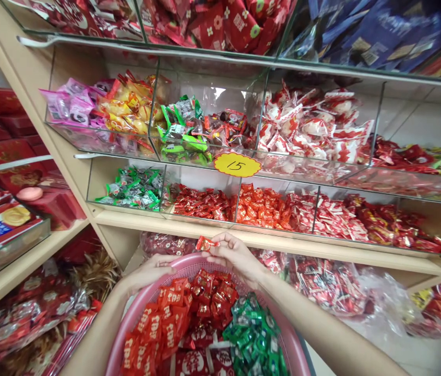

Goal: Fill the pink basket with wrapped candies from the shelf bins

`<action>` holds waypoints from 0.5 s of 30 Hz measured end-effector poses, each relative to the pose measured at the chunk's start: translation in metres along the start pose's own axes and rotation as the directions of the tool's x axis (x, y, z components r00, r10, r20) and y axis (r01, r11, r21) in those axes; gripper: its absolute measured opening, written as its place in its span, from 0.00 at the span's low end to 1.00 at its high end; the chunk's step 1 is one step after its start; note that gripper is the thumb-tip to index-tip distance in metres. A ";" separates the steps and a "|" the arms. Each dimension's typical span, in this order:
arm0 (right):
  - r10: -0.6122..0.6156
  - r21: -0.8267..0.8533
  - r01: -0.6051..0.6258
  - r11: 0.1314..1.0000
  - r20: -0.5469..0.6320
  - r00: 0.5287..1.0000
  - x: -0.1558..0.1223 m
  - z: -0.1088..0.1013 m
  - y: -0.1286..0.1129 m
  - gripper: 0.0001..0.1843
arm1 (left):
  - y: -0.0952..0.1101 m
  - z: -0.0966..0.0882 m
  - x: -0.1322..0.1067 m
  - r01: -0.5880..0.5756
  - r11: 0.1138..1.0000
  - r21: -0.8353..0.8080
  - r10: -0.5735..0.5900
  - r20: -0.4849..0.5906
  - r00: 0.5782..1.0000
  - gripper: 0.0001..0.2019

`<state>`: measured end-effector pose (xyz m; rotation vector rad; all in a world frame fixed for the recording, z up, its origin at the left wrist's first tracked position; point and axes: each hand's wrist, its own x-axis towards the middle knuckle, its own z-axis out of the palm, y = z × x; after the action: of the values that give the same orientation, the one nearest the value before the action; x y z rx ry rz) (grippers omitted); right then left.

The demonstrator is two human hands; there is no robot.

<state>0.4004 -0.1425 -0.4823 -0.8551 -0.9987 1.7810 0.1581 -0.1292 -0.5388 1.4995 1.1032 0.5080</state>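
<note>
A round pink plastic basket (183, 265) stands below the shelves, filled with wrapped candies sorted by colour. My left hand (150, 272) grips its far left rim. Over the far rim, my right hand (233, 257) pinches one small red wrapped candy (206, 243) between thumb and fingers. Inside the basket lie orange-red candies (169, 318) on the left, dark red candies (214, 297) at the back, and green candies (257, 334) on the right. Larger dark red packets (200, 361) show in the near middle.
Ahead, the lower glass-fronted shelf holds green candies (136, 187), red ones (204, 203) and orange-red ones (263, 206) in divided bins. A yellow tag (238, 165) reading 15 hangs above. Bagged candy (322, 284) lies under the shelf, and a wooden upright (59, 130) stands left.
</note>
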 end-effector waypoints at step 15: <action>0.012 0.027 -0.012 1.000 0.004 1.000 -0.014 0.006 0.012 0.21 | 0.003 0.001 0.000 0.023 1.000 -0.007 -0.023 -0.022 0.999 0.26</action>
<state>0.3956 -0.1601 -0.4883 -0.8424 -0.9720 1.8028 0.1596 -0.1299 -0.5365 1.4769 1.1339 0.5133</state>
